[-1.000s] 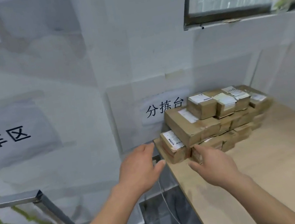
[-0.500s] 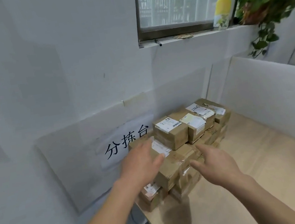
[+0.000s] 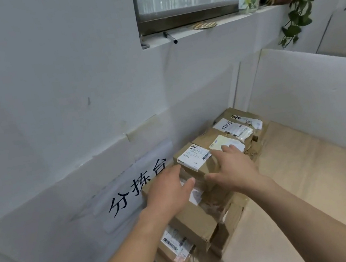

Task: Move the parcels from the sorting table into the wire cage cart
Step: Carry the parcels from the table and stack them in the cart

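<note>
Although a stack of parcels [image 3: 203, 194] was seen piled against the wall near the centre of the frame, no wire cage cart was in view, so the share of the task already done could not be judged; the whole visible stack, several layers of taped cardboard boxes, was left to be moved. At the left of the stack, the left hand [image 3: 169, 194] was held over the long box [image 3: 195, 216] of the middle layer, its fingers [image 3: 174, 173] straight and spread, nothing being gripped; whether the palm rested on the cardboard could not be told. Between the two hands, the small top box with a white label [image 3: 195, 161] was flanked, the left fingertips lying just beside its left edge. To the right, the right hand [image 3: 234, 169] was laid at that box's right side, its fingers [image 3: 227, 149] extended and apart, reaching onto the neighbouring box's label [image 3: 224, 144], the thumb stretched toward the front face. No box was yet clasped or lifted. At the right of the frame, the bare table [image 3: 303, 189] was seen.
</note>
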